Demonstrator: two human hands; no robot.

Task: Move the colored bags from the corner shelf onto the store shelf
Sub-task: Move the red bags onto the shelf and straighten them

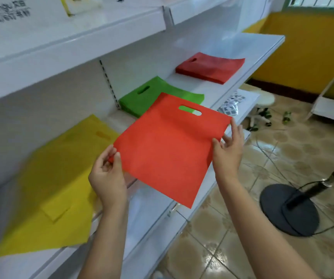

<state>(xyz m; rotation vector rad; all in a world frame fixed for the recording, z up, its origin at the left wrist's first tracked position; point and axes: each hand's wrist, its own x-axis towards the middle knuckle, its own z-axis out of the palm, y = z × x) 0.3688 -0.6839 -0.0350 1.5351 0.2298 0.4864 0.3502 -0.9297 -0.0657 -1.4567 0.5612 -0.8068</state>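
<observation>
Both hands hold one flat orange bag [168,152] in the air above the front edge of the white store shelf [248,63]. Left hand [107,174] pinches the bag's left corner between thumb and fingers. Right hand [227,152] grips the right edge, thumb on the upper face and fingers behind it. The bag is tilted, its cut-out handle pointing away from the person.

On the shelf surface, nearest on the left, lies a yellow bag [51,190], flat. Farther along lies a green bag [142,97], its near part covered by the held orange bag. Beyond that, well apart from the green one, lies a red bag [210,67].

To the right, on the tiled floor [232,228], stands a black round stand base [277,208] with a pole. A yellow wall [303,47] closes the far side.
</observation>
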